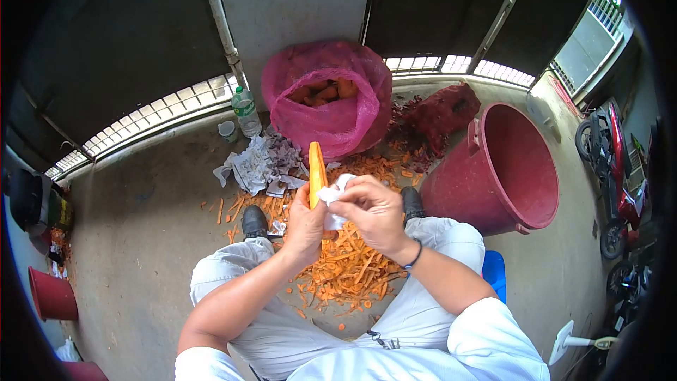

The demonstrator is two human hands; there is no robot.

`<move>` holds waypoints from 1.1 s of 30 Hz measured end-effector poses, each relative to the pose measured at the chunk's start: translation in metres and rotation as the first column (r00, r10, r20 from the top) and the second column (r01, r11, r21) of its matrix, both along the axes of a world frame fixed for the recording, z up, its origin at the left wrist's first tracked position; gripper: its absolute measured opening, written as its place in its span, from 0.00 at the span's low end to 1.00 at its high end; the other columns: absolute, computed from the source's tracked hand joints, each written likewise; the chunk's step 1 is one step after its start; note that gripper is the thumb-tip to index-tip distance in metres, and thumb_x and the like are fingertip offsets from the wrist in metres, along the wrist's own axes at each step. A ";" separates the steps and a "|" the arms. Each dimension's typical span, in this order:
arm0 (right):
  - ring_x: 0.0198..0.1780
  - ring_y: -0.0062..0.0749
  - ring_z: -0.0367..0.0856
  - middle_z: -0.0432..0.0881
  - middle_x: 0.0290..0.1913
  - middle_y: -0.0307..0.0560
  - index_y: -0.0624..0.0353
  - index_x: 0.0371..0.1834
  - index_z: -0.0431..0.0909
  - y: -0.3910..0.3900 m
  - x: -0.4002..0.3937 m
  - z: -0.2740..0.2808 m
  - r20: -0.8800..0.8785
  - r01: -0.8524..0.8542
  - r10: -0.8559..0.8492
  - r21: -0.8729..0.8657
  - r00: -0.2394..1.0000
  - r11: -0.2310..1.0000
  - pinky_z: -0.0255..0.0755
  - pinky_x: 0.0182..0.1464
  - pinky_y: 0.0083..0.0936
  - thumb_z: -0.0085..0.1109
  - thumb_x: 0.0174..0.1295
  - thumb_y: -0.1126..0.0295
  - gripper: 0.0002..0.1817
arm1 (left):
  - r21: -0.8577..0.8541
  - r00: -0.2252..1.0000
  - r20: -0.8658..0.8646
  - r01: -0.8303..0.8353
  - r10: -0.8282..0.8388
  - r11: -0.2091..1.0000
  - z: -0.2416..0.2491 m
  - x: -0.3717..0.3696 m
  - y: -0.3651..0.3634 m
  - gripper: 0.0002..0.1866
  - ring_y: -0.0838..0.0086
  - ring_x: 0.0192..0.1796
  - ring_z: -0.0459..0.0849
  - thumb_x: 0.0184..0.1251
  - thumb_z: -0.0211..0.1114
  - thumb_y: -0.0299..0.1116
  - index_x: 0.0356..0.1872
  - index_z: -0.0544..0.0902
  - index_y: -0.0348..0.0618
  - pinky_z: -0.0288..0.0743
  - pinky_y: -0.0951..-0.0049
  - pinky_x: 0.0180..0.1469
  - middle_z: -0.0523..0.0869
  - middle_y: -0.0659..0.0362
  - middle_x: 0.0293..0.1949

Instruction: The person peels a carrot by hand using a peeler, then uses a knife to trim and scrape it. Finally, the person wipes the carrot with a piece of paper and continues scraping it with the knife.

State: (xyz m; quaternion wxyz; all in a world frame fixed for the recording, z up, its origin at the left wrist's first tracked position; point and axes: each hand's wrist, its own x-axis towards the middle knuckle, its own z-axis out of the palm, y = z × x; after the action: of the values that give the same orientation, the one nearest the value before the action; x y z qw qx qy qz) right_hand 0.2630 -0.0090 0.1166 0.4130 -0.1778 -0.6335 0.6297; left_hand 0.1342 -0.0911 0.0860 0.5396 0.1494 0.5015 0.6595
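My left hand (305, 229) is wrapped round the lower part of a bright orange peeled carrot (317, 166), which points away from me, narrow end up. Pinched in the fingers of my right hand (372, 213) is a crumpled white cloth or tissue (333, 204), pressed against the carrot's right side. The carrot's lower end is hidden by my left hand and the white wad. Below both hands, a heap of orange peelings (349, 268) with some round slices covers the floor between my legs.
Ahead stands an open pink mesh sack (328, 123) with carrots inside. To its right are a dark red mesh bag (444, 116) and a large red bin (458, 187). Crumpled paper (257, 166), a plastic bottle (247, 114) and a cup (227, 131) stand left of the sack.
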 end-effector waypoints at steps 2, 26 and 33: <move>0.45 0.21 0.88 0.88 0.44 0.42 0.64 0.41 0.85 -0.004 -0.001 -0.008 0.026 -0.062 0.073 -0.306 0.997 0.950 0.83 0.49 0.21 0.76 0.60 0.83 0.10 | 0.046 1.000 -0.005 -0.013 0.014 0.999 0.000 0.005 0.000 0.26 0.76 0.37 0.86 0.79 0.68 0.46 0.69 0.68 0.52 0.80 0.73 0.23 0.84 0.61 0.46; 0.48 0.30 0.90 0.87 0.54 0.52 0.75 0.47 0.87 0.055 0.025 0.009 0.031 0.023 -0.016 -0.236 0.999 0.971 0.87 0.54 0.25 0.63 0.64 0.88 0.10 | -0.048 0.977 0.211 0.020 -0.009 0.999 0.025 -0.003 -0.004 0.24 0.72 0.36 0.84 0.72 0.73 0.55 0.57 0.74 0.57 0.75 0.67 0.27 0.77 0.64 0.41; 0.42 0.29 0.90 0.88 0.49 0.49 0.71 0.47 0.88 0.060 0.036 0.026 0.417 -0.054 -0.015 0.154 0.909 0.987 0.86 0.47 0.23 0.64 0.64 0.85 0.10 | -0.047 0.983 0.186 0.001 0.008 0.999 0.026 -0.005 -0.003 0.25 0.73 0.35 0.84 0.72 0.74 0.52 0.58 0.74 0.54 0.76 0.67 0.26 0.77 0.64 0.41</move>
State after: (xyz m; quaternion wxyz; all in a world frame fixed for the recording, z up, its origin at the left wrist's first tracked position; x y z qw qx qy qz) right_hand 0.2988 0.0514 0.1423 0.2749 -0.2675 -0.7578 0.5278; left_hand 0.1289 -0.0942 0.1119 0.5863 0.0736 0.4646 0.6595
